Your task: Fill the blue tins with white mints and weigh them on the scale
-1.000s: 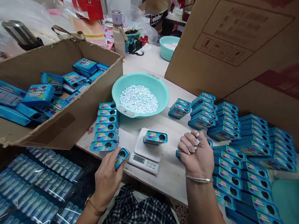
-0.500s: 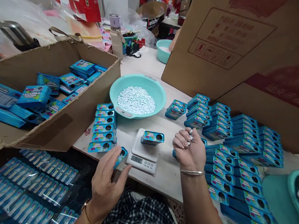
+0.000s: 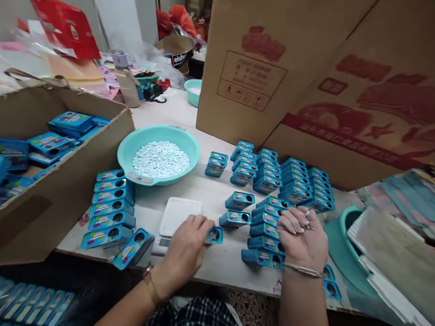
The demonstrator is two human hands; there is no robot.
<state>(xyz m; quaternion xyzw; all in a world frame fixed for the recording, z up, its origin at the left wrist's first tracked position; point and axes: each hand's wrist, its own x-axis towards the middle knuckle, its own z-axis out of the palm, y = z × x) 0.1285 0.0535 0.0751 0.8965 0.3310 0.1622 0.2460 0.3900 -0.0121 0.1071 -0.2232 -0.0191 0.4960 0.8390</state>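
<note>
Two bare hands are working at the near edge of the table [image 3: 208, 195]. The left hand [image 3: 187, 249] is grasping a small blue box [image 3: 214, 235], its fingers wrapping the box's left end while the round hole in the box's face is showing just past the fingertips. Those fingers are lying over the front of a white scale [image 3: 176, 215], whose platform is sitting bare just behind the knuckles. The right hand [image 3: 303, 236] is clenching into a fist, knuckles up; whether anything is lying inside the curled fingers cannot be told. Its fingers are resting against a column of blue boxes [image 3: 263, 228] lying just to their left. Farther ahead of both sets of fingertips, a teal basin [image 3: 127, 150] is holding white tablets [image 3: 161, 158]. Well left of the left fingers, another row of blue boxes [image 3: 110, 207] is lining up beside an open carton [image 3: 58, 191].
</note>
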